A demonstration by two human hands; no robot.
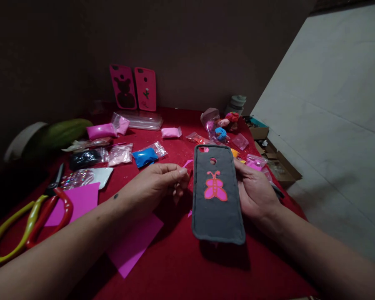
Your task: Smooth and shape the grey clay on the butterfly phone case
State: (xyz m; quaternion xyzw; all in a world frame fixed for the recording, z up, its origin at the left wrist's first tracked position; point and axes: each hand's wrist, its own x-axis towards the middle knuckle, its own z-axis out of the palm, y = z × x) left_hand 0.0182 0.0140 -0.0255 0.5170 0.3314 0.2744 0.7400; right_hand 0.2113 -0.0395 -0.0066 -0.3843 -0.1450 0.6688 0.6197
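A dark grey phone case [218, 218] is held up over the red cloth by my right hand [256, 187], which grips its right edge. On the case's back sits a pink butterfly [215, 189] outlined in orange-red. To the left of the case, my left hand [165, 183] is closed in a pinch, thumb against fingers. A thin pink sliver [188, 163] shows just beyond that thumb tip; whether the fingers hold it I cannot tell. Beneath my left forearm lies a bright pink paper sheet [136, 246].
Scissors [51, 200] with red and yellow handles rest at the left on another pink sheet [84, 202]. Bagged clay, including a blue packet [145, 156], spreads across the cloth. Two pink phone cases [145, 89] lean against the wall. Cardboard boxes [281, 164] stand right of the table.
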